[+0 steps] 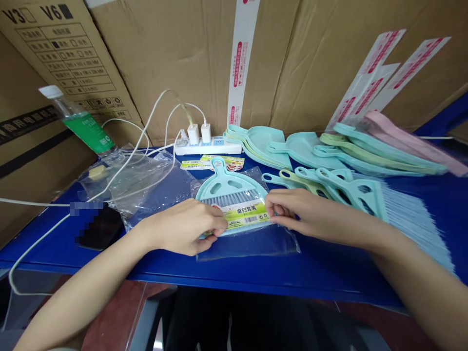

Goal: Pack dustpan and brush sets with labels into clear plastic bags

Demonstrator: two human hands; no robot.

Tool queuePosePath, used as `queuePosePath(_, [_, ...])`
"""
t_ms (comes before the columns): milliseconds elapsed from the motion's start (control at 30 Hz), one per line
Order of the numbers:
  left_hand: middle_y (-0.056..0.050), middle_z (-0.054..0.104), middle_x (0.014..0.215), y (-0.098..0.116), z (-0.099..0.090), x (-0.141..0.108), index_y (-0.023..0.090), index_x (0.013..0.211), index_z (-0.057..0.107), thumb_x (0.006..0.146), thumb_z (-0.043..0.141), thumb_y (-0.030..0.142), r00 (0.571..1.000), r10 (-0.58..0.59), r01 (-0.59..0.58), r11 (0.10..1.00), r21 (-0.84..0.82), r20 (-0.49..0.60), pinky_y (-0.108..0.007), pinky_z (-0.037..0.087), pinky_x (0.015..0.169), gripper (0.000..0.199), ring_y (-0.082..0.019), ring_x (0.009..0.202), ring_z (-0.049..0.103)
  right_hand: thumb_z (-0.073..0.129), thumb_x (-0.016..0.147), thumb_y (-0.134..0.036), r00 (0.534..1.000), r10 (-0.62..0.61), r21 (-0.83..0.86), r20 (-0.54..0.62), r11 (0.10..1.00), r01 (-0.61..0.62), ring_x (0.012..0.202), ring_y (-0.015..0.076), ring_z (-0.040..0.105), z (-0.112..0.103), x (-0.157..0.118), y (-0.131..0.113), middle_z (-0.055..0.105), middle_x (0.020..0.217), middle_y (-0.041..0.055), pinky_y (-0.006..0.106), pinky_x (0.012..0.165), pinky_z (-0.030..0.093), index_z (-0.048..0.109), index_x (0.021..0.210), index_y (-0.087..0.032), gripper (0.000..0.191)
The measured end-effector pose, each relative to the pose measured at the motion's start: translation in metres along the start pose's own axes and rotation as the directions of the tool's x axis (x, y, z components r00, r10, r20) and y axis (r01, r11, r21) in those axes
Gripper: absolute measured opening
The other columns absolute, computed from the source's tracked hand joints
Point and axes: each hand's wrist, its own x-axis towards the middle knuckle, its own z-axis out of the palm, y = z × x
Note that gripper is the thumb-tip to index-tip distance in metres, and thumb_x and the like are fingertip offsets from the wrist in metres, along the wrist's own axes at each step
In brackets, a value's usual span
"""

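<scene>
A light-blue dustpan (205, 191) lies flat with its handle pointing away from me, a grey-bristled brush (234, 199) nested in it. Clear plastic bag film (252, 246) surrounds the set and spreads toward me. A yellow-green and white printed label card (248, 213) lies across the bristles. My left hand (195, 225) is closed in a pinch at the card's left end. At its right edge, my right hand (292, 209) is closed with bent fingers. Whether bag film is also between the fingers, I cannot tell.
Several dustpans (303, 148) and brushes (365, 195) lie right. More label cards (188, 165) lie before a white power strip (223, 146). Left are loose plastic bags (146, 180), a black phone (102, 226), cables and a bottle (87, 129). Cardboard boxes (197, 48) stand behind the blue table (175, 273).
</scene>
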Motion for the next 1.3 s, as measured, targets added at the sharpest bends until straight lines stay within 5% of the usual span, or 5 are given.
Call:
queuePosePath(367, [0.003, 0.065, 0.075, -0.0049, -0.0012, -0.0028, 0.020, 0.072, 0.056, 0.086, 0.053, 0.006, 0.996, 0.009, -0.006, 0.999, 0.033, -0.091, -0.025, 0.045, 0.074, 0.020, -0.014, 0.077, 0.064, 0.054, 0.083, -0.023, 0.995, 0.083, -0.015, 0.056, 0.997, -0.082, 0.054, 0.0143, 0.041, 0.0020, -0.0042, 0.0026, 0.043, 0.061, -0.0057, 0.028, 0.058, 0.032, 0.043, 0.075, -0.025, 0.013])
queuePosePath(767, [0.002, 0.066, 0.072, -0.0056, -0.0061, -0.0062, 0.020, 0.073, 0.060, 0.084, 0.059, 0.004, 1.000, -0.024, 0.024, 0.999, -0.029, 0.005, -0.027, 0.039, 0.067, 0.019, -0.016, 0.077, 0.059, 0.056, 0.083, -0.027, 0.995, 0.089, -0.051, 0.044, 0.995, -0.087, 0.055, 0.0157, 0.040, 0.0002, -0.0041, -0.0020, 0.041, 0.061, -0.0048, 0.029, 0.057, 0.032, 0.047, 0.077, -0.025, 0.011])
queuePosePath(967, [-0.001, 0.067, 0.073, -0.0046, -0.0088, -0.0064, 0.018, 0.077, 0.062, 0.094, 0.063, 0.034, 1.000, -0.009, 0.010, 0.997, -0.073, 0.024, -0.028, 0.041, 0.068, 0.023, -0.017, 0.077, 0.060, 0.056, 0.082, -0.026, 0.997, 0.066, -0.057, 0.029, 0.996, -0.065, 0.055, 0.0154, 0.041, 0.0001, -0.0044, -0.0024, 0.041, 0.060, -0.0049, 0.028, 0.056, 0.032, 0.049, 0.077, -0.025, 0.009])
queuePosePath(1100, [0.001, 0.061, 0.070, -0.0029, -0.0072, -0.0069, 0.018, 0.077, 0.057, 0.079, 0.078, 0.049, 1.000, 0.015, -0.014, 0.999, -0.045, 0.016, -0.030, 0.042, 0.068, 0.038, -0.018, 0.068, 0.054, 0.055, 0.083, -0.025, 0.999, 0.036, -0.064, 0.026, 0.997, -0.034, 0.052, 0.0142, 0.038, 0.0011, -0.0046, -0.0006, 0.039, 0.059, -0.0058, 0.027, 0.055, 0.031, 0.049, 0.076, -0.025, 0.009])
queuePosePath(1300, [0.001, 0.063, 0.075, 0.0007, -0.0072, -0.0070, 0.019, 0.083, 0.056, 0.075, 0.074, 0.013, 0.999, 0.002, -0.005, 0.998, 0.065, 0.039, -0.031, 0.044, 0.071, 0.021, -0.020, 0.077, 0.059, 0.050, 0.084, -0.025, 0.999, 0.016, -0.079, 0.028, 0.997, -0.014, 0.053, 0.0139, 0.037, 0.0032, -0.0060, 0.0028, 0.039, 0.061, -0.0048, 0.028, 0.056, 0.032, 0.048, 0.072, -0.024, 0.013])
